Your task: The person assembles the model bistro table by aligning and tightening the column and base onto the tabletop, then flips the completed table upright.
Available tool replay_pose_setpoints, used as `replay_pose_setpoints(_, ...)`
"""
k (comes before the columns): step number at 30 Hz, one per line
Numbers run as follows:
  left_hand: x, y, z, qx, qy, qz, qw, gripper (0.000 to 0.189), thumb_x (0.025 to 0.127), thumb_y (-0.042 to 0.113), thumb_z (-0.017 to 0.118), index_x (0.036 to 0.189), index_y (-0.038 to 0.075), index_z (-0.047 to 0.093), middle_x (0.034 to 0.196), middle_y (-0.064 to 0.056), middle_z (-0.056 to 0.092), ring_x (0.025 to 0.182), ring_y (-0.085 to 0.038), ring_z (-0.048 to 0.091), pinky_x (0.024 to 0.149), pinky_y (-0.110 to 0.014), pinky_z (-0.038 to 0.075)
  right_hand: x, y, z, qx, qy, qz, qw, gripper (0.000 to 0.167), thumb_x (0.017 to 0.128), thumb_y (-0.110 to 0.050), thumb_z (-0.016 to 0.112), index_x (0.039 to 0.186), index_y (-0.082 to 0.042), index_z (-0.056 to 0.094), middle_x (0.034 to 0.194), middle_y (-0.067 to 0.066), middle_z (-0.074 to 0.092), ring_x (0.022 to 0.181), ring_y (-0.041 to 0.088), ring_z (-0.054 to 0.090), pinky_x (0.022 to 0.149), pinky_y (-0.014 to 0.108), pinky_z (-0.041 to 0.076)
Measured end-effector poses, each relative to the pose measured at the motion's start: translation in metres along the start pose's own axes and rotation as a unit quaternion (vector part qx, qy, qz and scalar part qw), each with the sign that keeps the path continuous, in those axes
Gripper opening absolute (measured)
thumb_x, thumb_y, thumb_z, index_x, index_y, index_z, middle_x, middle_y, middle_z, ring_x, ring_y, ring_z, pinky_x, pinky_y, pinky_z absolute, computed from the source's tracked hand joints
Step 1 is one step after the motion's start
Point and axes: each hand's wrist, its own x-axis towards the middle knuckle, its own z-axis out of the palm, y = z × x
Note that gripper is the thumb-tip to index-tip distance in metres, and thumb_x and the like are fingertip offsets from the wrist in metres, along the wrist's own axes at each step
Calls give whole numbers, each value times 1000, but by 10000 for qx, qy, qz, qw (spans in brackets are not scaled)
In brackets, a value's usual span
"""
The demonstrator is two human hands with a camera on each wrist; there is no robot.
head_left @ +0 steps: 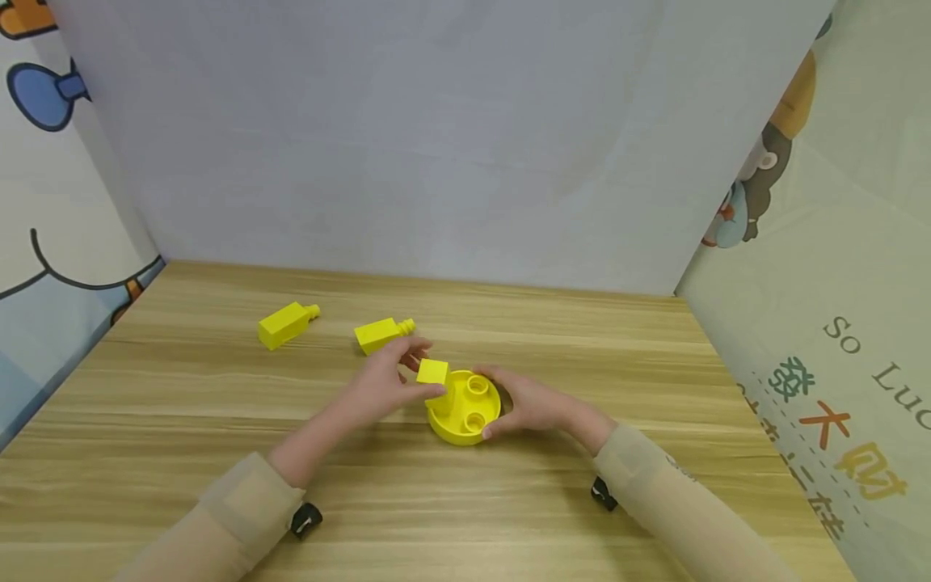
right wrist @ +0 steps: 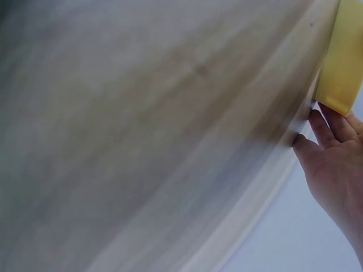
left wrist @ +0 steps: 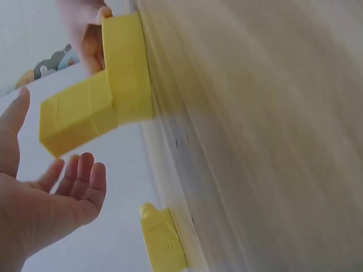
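Note:
A round yellow base (head_left: 456, 439) with raised sockets sits on the wooden table; two of its sockets show in the head view. On its left part stands a yellow square block (head_left: 434, 372), slightly tilted in the left wrist view, its lower end hidden inside the rim. Around this block my left hand (left wrist: 51, 215) is spread, thumb and fingers apart, with a gap to the block (left wrist: 74, 113). My right hand (head_left: 534, 402) holds the base by its right side, thumb in front and fingers behind. In the right wrist view, the fingers (right wrist: 326, 133) are at the base's wall (right wrist: 343, 62).
Two more yellow blocks with narrow threaded-looking ends lie on the table, one (head_left: 286, 325) at the far left and another (head_left: 378, 335) just beyond my left hand. A pale cloth wall (head_left: 436, 145) rises behind the table (head_left: 582, 323), with printed cloths at both sides.

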Motion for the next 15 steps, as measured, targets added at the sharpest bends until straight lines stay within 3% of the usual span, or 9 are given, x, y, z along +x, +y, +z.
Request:
replay_pose_setpoints(3, 1, 3, 7, -2, 247, -296, 9993, 64, 70, 42, 82, 117, 8, 55, 102, -4, 58, 91, -19, 55, 73, -29, 51, 0, 0, 0, 15, -18, 38, 10000, 99, 71, -49, 78, 148, -14, 27, 150, 5, 34, 136, 21, 34, 113, 42, 26)
replay_pose_setpoints(8, -1, 9, 14, 193, 573, -245, 9979, 45, 72, 34, 82, 100, 7, 58, 89, -3, 59, 78, -17, 53, 65, -25, 48, 0, 0, 0, 22, -85, 103, 9999, 100, 72, -52, 77, 149, -15, 26, 151, 4, 32, 138, 21, 32, 113, 42, 25)
replay_pose_setpoints(15, -4, 16, 18, 463, 827, -240, 9952, 42, 74, 26, 80, 103, 5, 60, 91, -5, 61, 78, -16, 54, 67, -26, 50, -1, -1, -1, 111, -104, 161, 9998, 100, 71, -51, 77, 149, -16, 26, 152, 4, 31, 138, 22, 31, 113, 43, 24)
